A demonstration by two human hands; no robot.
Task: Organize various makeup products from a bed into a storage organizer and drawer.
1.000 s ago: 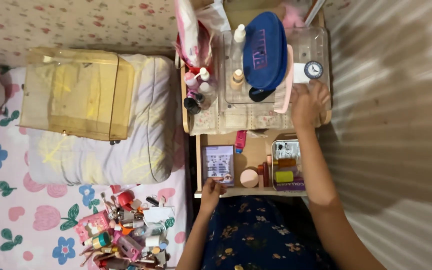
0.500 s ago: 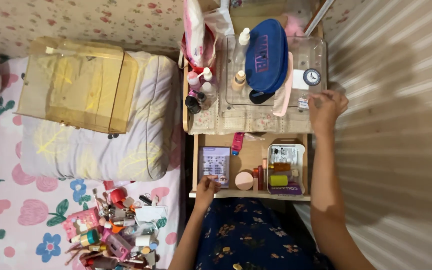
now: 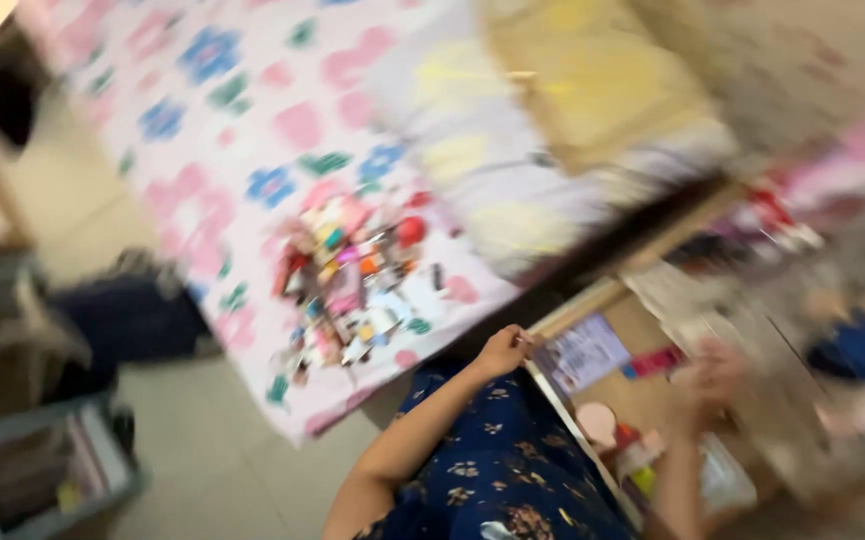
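Two hands, left hand (image 3: 503, 352) curled on drawer edge (image 3: 553, 322), right hand (image 3: 718, 375) blurred, grip unclear, one cosmetics heap (image 3: 348, 275)

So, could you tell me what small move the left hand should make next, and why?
Probably just hold still: the picture is heavily blurred. The left hand rests at the front edge of the wooden drawer, beside a flat purple card, while the right hand hovers smeared over the drawer. Whether either hand holds anything cannot be told.
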